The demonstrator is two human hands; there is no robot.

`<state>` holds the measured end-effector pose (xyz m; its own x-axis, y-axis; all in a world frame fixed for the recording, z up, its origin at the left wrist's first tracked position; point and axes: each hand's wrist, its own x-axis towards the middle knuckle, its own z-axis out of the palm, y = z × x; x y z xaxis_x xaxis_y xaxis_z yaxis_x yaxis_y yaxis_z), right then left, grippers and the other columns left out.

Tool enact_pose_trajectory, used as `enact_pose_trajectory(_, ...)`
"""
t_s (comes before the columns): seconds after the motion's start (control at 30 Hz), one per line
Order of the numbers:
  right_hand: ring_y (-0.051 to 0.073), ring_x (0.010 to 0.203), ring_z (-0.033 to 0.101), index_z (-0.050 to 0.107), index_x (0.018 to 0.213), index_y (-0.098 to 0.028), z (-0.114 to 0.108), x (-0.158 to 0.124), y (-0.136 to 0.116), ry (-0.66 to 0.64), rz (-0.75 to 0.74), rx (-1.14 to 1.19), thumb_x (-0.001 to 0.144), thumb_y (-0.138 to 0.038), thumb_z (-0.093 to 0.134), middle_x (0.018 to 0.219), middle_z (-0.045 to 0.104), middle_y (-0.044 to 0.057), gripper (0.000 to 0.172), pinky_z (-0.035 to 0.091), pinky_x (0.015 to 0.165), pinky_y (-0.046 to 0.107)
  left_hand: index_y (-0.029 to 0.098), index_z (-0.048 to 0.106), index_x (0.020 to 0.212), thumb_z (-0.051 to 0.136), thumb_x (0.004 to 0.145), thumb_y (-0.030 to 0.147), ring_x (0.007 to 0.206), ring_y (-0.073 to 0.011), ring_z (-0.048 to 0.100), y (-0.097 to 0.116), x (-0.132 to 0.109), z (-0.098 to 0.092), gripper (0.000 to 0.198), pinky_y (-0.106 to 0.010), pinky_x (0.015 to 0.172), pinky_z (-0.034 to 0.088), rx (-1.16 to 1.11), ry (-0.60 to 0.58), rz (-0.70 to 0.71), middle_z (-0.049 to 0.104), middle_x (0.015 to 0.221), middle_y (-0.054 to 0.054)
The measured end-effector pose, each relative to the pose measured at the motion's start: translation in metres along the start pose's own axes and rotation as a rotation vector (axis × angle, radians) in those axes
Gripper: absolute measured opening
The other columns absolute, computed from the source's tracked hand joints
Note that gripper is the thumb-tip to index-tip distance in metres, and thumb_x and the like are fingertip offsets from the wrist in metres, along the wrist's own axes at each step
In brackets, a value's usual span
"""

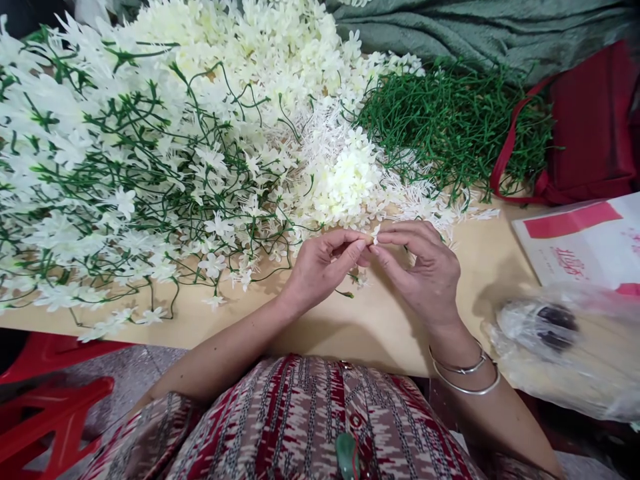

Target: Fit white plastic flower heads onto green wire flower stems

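Observation:
My left hand [320, 267] and my right hand [425, 267] meet above the tan table [380, 320], fingertips pinched together on a small white artificial flower [375, 233]. A thin green stem [345, 292] pokes out below my left fingers. Both hands are closed in a pinch. Just beyond them lies a heap of loose white petals [345, 180]. My right wrist wears two silver bangles [465, 377].
A big pile of finished white flower sprigs on green stems [125, 173] covers the left of the table. Bare green stems [450, 127] are heaped at the back right. A red bag [590, 127], a printed paper [580, 243] and a plastic bag [565, 340] sit on the right. Red stool [50, 400] at lower left.

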<state>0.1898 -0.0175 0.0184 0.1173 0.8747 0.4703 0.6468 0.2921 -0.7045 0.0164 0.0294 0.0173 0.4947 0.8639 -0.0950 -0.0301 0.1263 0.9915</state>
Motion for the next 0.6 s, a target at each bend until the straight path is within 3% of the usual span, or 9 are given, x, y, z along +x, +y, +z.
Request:
enact_pose_trajectory(0.3,0.025,0.099,0.074,0.072,0.113,-0.035,0.0013,-0.0009,0.0044,-0.048,-0.153,-0.075,0.092,-0.018,0.072,0.107,0.080,0.003,0.026,0.058,0.090,0.048,0.016,0.076,0.093,0.078,0.088,0.046,0.069,-0.0120,0.068,0.0008,0.0022,-0.0014,0.030,-0.024,0.067,0.060,-0.047,0.044,-0.047,0.074,0.079,-0.004)
enact_pose_trajectory(0.47,0.023,0.096,0.073,0.072,0.110,-0.029,0.0018,-0.0011,0.0018,-0.045,-0.177,-0.064,0.093,-0.018,0.071,0.103,0.079,0.003,0.020,0.058,0.087,0.045,0.016,0.072,0.087,0.077,0.089,0.047,0.069,-0.0114,0.066,-0.0006,0.0030,-0.0013,0.031,-0.024,0.068,0.058,-0.039,0.041,-0.045,0.071,0.077,-0.004)
enact_pose_trajectory(0.6,0.022,0.097,0.074,0.073,0.105,-0.028,0.0008,-0.0012,-0.0021,-0.005,-0.105,-0.032,0.093,-0.020,0.073,0.100,0.079,0.003,0.014,0.058,0.088,0.044,0.017,0.071,0.085,0.078,0.087,0.052,0.068,-0.0119,0.065,0.0019,0.0033,-0.0028,0.036,-0.024,0.066,0.058,-0.020,0.039,-0.046,0.070,0.074,-0.003)
